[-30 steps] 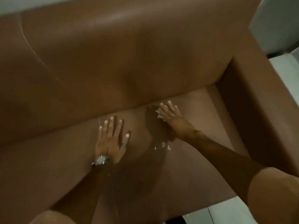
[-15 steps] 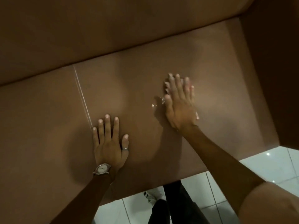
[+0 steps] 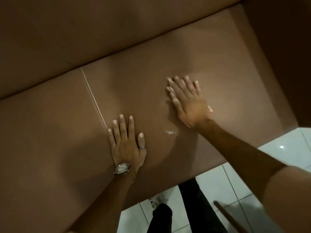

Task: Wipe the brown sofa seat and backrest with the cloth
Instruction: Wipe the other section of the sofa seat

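Observation:
The brown sofa seat (image 3: 50, 132) fills most of the view, with the backrest (image 3: 101, 31) rising behind it. My left hand (image 3: 126, 145), wearing a watch and a ring, lies flat and open on the seat beside a pale seam line (image 3: 94, 98). My right hand (image 3: 188, 101) presses flat on the seat further right. Only a pale sliver of the cloth (image 3: 210, 108) peeks out under its palm; the rest is hidden. A wet glint (image 3: 170, 132) shines on the seat between the hands.
The sofa's armrest (image 3: 286, 47) stands at the right. White floor tiles (image 3: 286, 148) show beyond the seat's front edge. My dark-trousered legs (image 3: 198, 207) and a wooden stick (image 3: 227, 216) are at the bottom.
My right hand has slid from the crease under the backrest out onto the seat towards the front. My view has tilted down. The left hand has stayed planted.

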